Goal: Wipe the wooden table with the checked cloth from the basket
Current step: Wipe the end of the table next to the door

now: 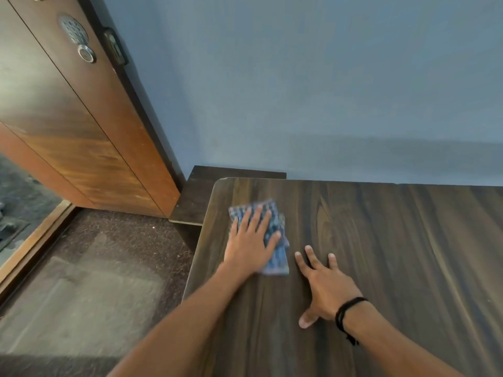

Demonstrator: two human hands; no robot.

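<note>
The dark wooden table (381, 240) fills the lower right of the head view. A folded blue checked cloth (276, 258) lies flat near its far left corner, blurred by motion. My left hand (251, 242) presses down on the cloth, palm flat and fingers spread over it. My right hand (322, 285) rests flat on the bare tabletop just right of the cloth, fingers apart, holding nothing, with a black band on its wrist. The basket is out of view.
A lower dark shelf or stool (196, 197) sits beyond the table's left corner. A wooden door (89, 131) stands open at the left, over a speckled floor (109, 254). A blue wall (299, 91) runs behind the table.
</note>
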